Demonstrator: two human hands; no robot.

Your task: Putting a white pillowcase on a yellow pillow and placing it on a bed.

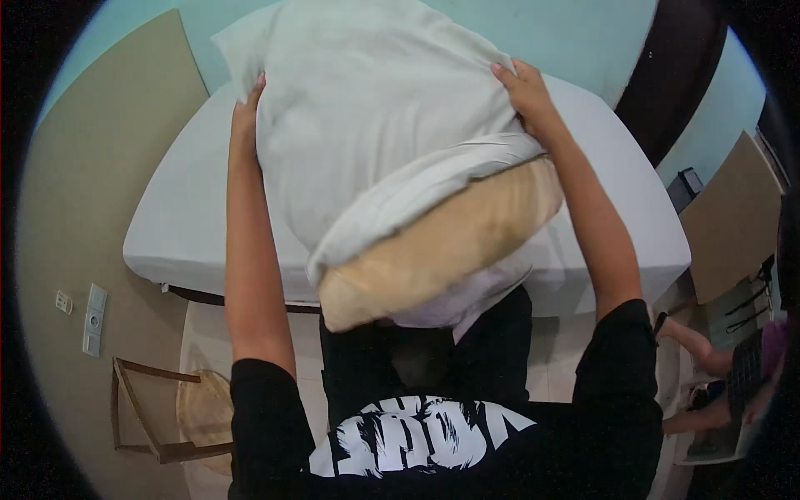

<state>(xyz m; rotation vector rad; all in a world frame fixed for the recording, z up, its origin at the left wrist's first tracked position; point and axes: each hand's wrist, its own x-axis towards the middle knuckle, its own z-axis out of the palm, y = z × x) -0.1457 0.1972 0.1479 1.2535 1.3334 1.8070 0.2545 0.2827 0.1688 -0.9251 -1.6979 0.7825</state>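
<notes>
A white pillowcase (375, 108) of soft, matte, lightly creased cloth is held up between the two hands in front of the bed (625, 175), which is covered by a smooth white sheet. One loose corner is flared to a point beside the left hand (245, 121). The open end is gathered into a thick, rolled fold, from which a tan pillow (454, 233) protrudes toward the wearer; its form is plump, rounded at the edges and slightly blurred. A pale, pinkish cloth (471, 300) is seen beneath it.

At the right-hand side, the edge of the pillowcase is pinched between the thumb and curled fingers of the right hand (527, 93). The left hand is placed against the opposite edge; its fingers are mostly hidden by cloth, so their closure cannot be told. At lower left, an angular brown wooden frame (158, 454) is noted.
</notes>
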